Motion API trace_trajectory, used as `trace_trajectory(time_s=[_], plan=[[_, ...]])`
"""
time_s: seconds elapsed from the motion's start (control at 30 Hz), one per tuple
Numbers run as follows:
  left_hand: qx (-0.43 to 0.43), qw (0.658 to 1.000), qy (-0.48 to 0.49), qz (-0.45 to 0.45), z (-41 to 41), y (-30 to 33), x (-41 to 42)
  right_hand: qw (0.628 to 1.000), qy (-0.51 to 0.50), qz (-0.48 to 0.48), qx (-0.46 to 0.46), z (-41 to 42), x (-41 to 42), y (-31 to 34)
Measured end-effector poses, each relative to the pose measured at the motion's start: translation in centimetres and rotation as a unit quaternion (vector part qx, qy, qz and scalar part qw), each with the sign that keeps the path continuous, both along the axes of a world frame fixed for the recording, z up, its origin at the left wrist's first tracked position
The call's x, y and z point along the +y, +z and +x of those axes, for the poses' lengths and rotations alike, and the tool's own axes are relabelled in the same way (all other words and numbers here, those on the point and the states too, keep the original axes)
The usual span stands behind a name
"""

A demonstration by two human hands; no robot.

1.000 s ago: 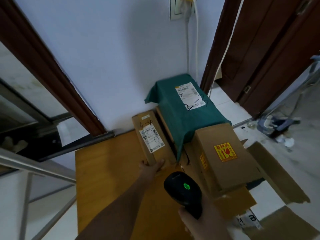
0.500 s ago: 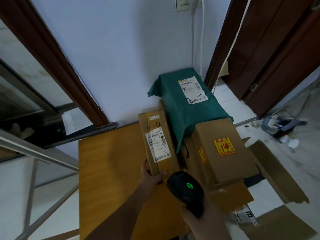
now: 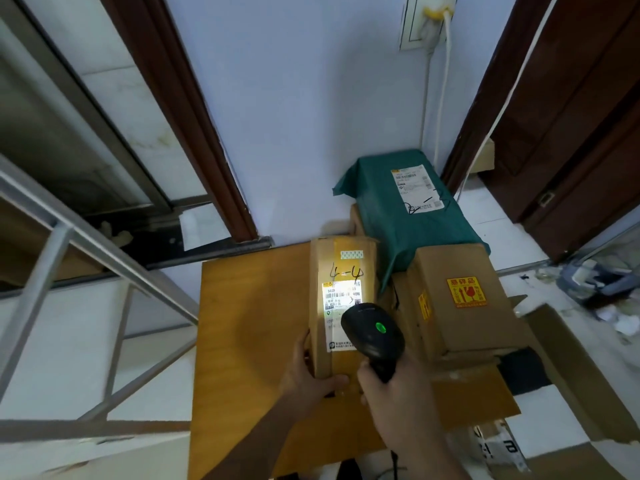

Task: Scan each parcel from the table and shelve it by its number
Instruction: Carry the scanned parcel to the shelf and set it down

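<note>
A long brown parcel [image 3: 341, 268] marked "4-4" lies on the wooden table [image 3: 249, 323]. My left hand [image 3: 308, 372] grips its near end, thumb on the near face. My right hand [image 3: 398, 393] holds a black barcode scanner [image 3: 372, 332] with a green light, held over the parcel's white label [image 3: 337, 299]. The label is lit bright by the scanner. To the right sits a brown box with a red fragile sticker [image 3: 460, 303]. Behind it lies a green bagged parcel [image 3: 408, 209] with a white label.
The table stands against a pale wall, between a dark door frame at the left and another at the right. A grey metal rack frame [image 3: 69, 258] runs along the left. Flat cardboard [image 3: 571, 368] and litter lie on the floor at the right.
My left hand pulled the "4-4" parcel nearer and straightened it. My right hand brought the scanner forward over the label, which now glows. The view shifted closer.
</note>
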State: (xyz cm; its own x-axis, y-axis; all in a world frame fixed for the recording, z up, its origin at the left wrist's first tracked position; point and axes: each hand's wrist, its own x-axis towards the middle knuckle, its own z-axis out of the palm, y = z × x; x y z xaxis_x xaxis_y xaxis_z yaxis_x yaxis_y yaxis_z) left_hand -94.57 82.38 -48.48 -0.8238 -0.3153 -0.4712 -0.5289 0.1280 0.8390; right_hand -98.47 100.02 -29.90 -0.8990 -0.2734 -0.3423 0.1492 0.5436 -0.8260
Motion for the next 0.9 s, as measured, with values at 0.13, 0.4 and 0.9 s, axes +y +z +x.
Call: trace_trajectory(time_s=[0.13, 0.4, 0.9], plan=[[0.015, 1.0, 0.013, 0.019, 0.4, 1.1, 0.8, 1.0, 0.001, -0.007, -0.011, 0.5, -0.1, 0.1], [0.009, 0.999, 0.038, -0.018, 1.8, 1.4, 1.4, 0.999, -0.009, -0.04, -0.008, 1.4, 0.2, 0.2], [0.046, 0.989, 0.064, -0.126, 6.4, 1.8, 1.9, 0.997, 0.03, -0.069, 0.006, 4.0, 0.8, 1.2]])
